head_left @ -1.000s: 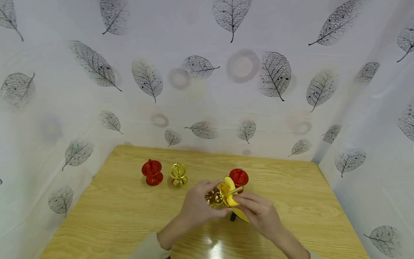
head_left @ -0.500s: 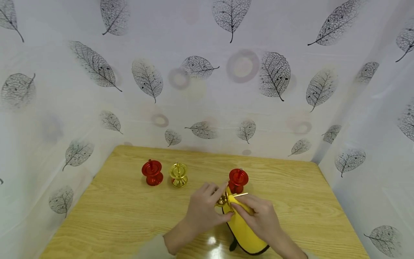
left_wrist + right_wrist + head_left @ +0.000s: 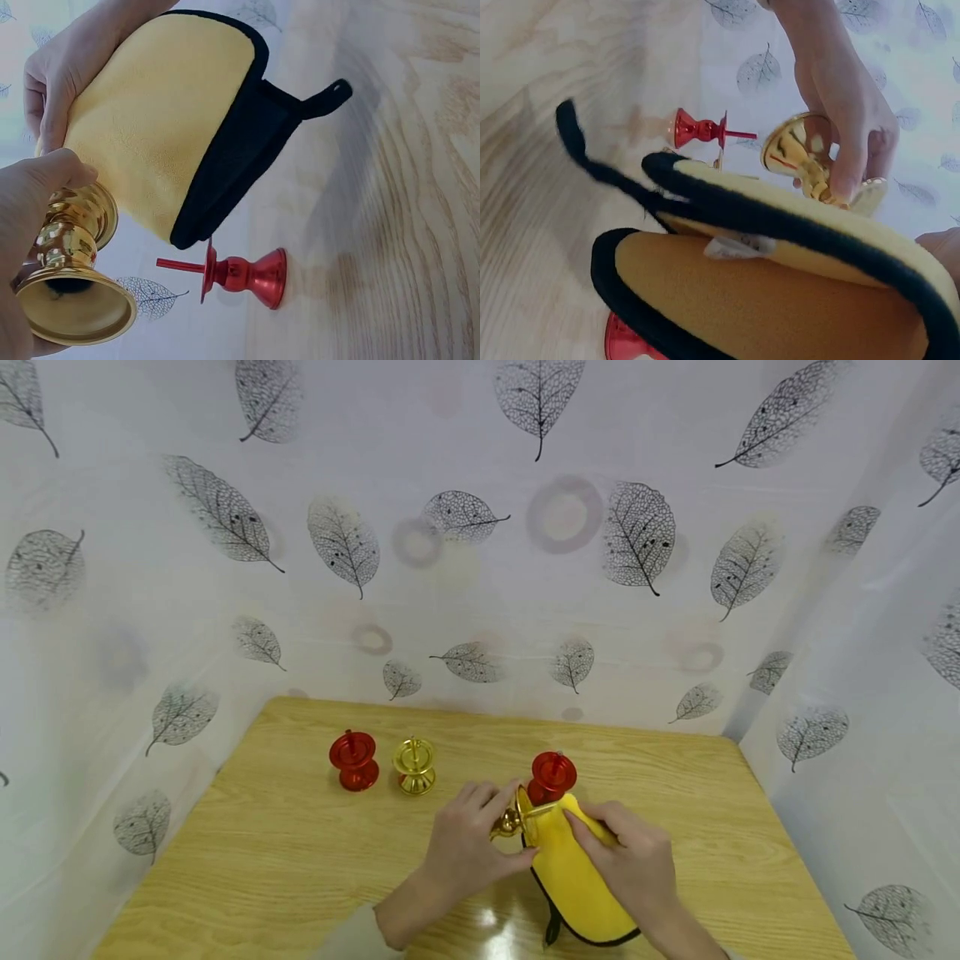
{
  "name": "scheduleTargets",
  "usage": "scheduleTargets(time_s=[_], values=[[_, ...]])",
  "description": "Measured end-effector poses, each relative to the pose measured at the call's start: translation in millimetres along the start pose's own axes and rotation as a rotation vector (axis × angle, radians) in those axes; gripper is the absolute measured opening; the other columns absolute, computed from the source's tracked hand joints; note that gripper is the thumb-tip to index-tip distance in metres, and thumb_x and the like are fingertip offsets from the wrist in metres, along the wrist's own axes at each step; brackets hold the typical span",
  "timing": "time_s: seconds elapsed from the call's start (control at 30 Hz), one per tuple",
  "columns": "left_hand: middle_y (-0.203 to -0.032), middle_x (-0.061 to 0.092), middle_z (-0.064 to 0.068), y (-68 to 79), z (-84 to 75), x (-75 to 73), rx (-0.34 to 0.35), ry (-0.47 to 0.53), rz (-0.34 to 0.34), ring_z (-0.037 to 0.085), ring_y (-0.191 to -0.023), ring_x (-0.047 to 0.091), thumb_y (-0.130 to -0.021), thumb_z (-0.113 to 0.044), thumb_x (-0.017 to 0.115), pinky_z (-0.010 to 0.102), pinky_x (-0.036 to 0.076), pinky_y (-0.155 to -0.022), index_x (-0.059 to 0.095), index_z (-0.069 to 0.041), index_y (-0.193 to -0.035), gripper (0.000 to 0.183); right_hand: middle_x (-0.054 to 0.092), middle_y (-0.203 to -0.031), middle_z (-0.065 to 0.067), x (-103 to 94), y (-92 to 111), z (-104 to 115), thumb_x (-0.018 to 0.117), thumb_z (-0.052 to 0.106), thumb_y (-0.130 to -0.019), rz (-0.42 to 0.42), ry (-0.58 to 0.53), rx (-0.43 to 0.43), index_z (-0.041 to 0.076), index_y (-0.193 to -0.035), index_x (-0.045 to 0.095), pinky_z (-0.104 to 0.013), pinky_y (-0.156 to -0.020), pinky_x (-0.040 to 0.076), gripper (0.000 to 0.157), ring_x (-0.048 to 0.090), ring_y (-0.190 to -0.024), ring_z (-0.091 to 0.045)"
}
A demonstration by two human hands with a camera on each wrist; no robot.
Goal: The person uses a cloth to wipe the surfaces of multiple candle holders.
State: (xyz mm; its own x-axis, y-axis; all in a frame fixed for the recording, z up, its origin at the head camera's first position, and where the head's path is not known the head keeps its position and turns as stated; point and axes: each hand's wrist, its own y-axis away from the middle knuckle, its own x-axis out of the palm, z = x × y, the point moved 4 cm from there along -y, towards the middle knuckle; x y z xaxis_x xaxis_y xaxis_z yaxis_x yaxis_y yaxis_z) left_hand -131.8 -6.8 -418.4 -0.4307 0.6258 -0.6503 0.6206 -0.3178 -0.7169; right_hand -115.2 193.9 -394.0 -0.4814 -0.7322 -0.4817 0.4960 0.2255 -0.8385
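Note:
My left hand (image 3: 465, 839) holds a shiny gold candle holder (image 3: 507, 822) tipped on its side, with its spike pointing right. In the left wrist view the hollow base of the gold candle holder (image 3: 69, 300) faces the camera. My right hand (image 3: 633, 860) pinches a yellow cloth (image 3: 581, 893) with black edging and a black loop. The cloth hangs folded from the fingers, close to the dish and spike; whether it touches the spike I cannot tell. Just behind the cloth stands a red candle holder (image 3: 553, 770), its base partly covered.
On the wooden table (image 3: 300, 860), a second red candle holder (image 3: 353, 760) stands upright at the back left. Beside it is another gold candle holder (image 3: 414, 766). Leaf-printed white sheeting (image 3: 487, 593) encloses the back and sides.
The right hand has drawn the cloth from around the spike toward the right, and the cloth now hangs down more fully. The left hand and the gold candle holder have shifted only slightly.

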Motion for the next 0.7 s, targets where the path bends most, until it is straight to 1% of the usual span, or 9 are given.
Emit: scheduleTargets(time_s=[0.1,0.23,0.37,0.47,0.57,0.63,0.7], values=[[-0.085,0.064,-0.005,0.9,1.3,0.6,0.004,-0.004,-0.003,0.006,-0.075,0.054,-0.056,-0.05,0.101,0.008,0.042,-0.062,0.075,-0.011,-0.126,0.085,0.077,-0.074,-0.008,-0.6,0,-2,0.06,0.044,-0.104,-0.003,0.01,-0.005,0.002,-0.085,0.078,-0.011,-0.056,0.055,0.049,0.071,-0.056,-0.014],[-0.083,0.063,-0.006,0.7,0.7,3.8,0.027,-0.001,-0.011,0.005,-0.072,0.051,-0.056,-0.051,0.101,0.006,0.039,-0.061,0.076,-0.01,-0.126,0.085,0.076,-0.074,-0.009,5.5,1,3,0.062,0.039,-0.104,0.008,-0.042,-0.022,0.002,-0.086,0.078,-0.013,-0.058,0.057,0.045,0.072,-0.058,-0.018],[-0.083,0.065,-0.005,-0.5,-1.0,6.7,0.054,0.014,-0.013,0.005,-0.072,0.053,-0.059,-0.049,0.1,0.006,0.04,-0.061,0.076,-0.008,-0.126,0.082,0.079,-0.08,-0.01,15.3,3,13,0.062,0.034,-0.106,0.069,-0.097,-0.05,0.001,-0.092,0.079,-0.014,-0.065,0.06,0.039,0.075,-0.065,-0.02],[-0.084,0.067,-0.005,-1.1,0.2,5.5,0.045,0.065,-0.011,0.004,-0.073,0.054,-0.059,-0.043,0.1,0.005,0.041,-0.062,0.076,-0.007,-0.126,0.079,0.08,-0.086,-0.008,19.8,6,18,0.061,0.03,-0.106,0.114,-0.153,-0.069,0.002,-0.099,0.08,-0.012,-0.066,0.059,0.035,0.076,-0.069,-0.017],[-0.087,0.069,-0.004,-0.5,3.9,3.4,0.009,0.144,0.008,0.003,-0.074,0.054,-0.059,-0.039,0.101,0.004,0.042,-0.064,0.075,-0.006,-0.127,0.08,0.079,-0.089,-0.01,20.9,8,17,0.062,0.025,-0.106,0.119,-0.225,-0.109,0.0,-0.102,0.08,-0.009,-0.066,0.057,0.031,0.074,-0.069,-0.015],[-0.09,0.071,-0.003,0.2,6.3,2.2,-0.016,0.195,0.03,0.004,-0.077,0.056,-0.059,-0.039,0.101,0.004,0.044,-0.066,0.074,-0.007,-0.129,0.082,0.079,-0.091,-0.012,20.7,10,14,0.062,0.022,-0.106,0.123,-0.267,-0.15,-0.001,-0.104,0.08,-0.009,-0.07,0.058,0.029,0.074,-0.072,-0.017],[-0.095,0.074,-0.002,0.6,7.5,0.9,-0.036,0.243,0.05,0.005,-0.079,0.06,-0.06,-0.038,0.101,0.005,0.047,-0.069,0.073,-0.007,-0.131,0.083,0.079,-0.093,-0.014,20.0,11,10,0.063,0.02,-0.106,0.12,-0.3,-0.199,-0.002,-0.104,0.08,-0.011,-0.077,0.059,0.027,0.075,-0.075,-0.02]])
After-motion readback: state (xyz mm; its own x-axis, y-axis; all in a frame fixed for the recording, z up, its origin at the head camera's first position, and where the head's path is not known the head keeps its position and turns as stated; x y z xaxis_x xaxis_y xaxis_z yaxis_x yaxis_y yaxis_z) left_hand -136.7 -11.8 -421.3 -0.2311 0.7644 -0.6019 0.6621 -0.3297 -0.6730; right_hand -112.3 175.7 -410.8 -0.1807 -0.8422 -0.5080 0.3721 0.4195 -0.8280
